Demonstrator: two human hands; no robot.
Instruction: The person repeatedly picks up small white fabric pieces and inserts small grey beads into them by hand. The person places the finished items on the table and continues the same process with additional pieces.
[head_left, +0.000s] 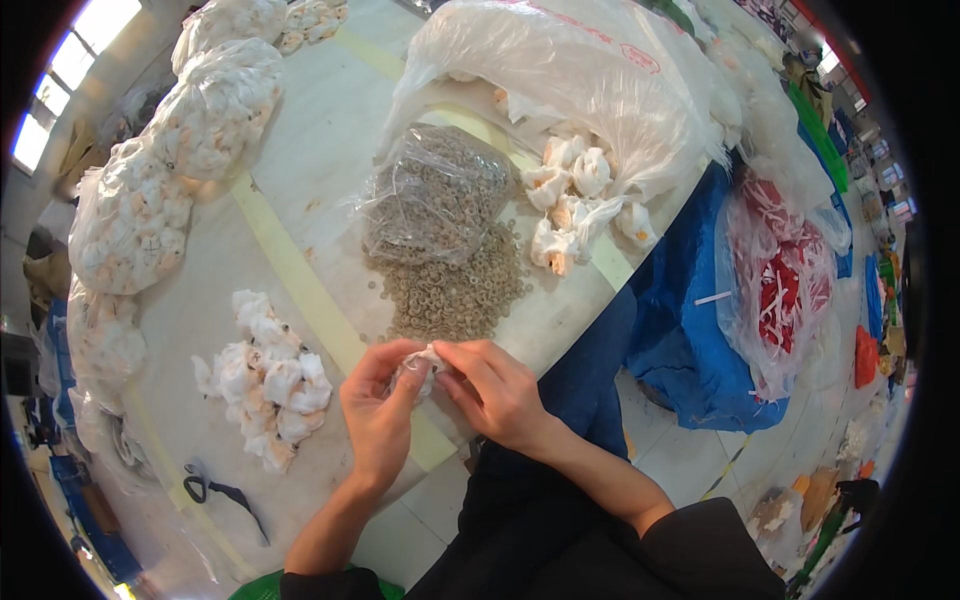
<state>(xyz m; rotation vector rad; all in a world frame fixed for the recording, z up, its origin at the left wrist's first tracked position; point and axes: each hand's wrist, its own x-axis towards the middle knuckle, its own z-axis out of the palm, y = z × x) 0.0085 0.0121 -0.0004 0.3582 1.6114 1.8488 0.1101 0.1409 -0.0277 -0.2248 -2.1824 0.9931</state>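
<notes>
Close to the table's near edge, my left hand (376,415) and my right hand (502,398) meet with fingertips pinched on a small white crumpled piece (428,356), which looks like thin cloth. Fingers cover most of it. Just beyond them spreads a pile of small brownish-grey rings (445,300), spilling from a clear plastic bag (435,190). To the left lies a heap of white bunched pieces with orange-brown bits (275,385). More white bunched pieces (575,195) sit to the right of the rings, at the mouth of a large clear bag (570,75).
Filled clear bags (215,105) line the table's far left side. Black-handled scissors (225,493) lie near the left front. Pale yellow tape strips (290,255) cross the tabletop. Beyond the right edge stands a blue sack (690,330) beside a plastic bag of red material (785,290).
</notes>
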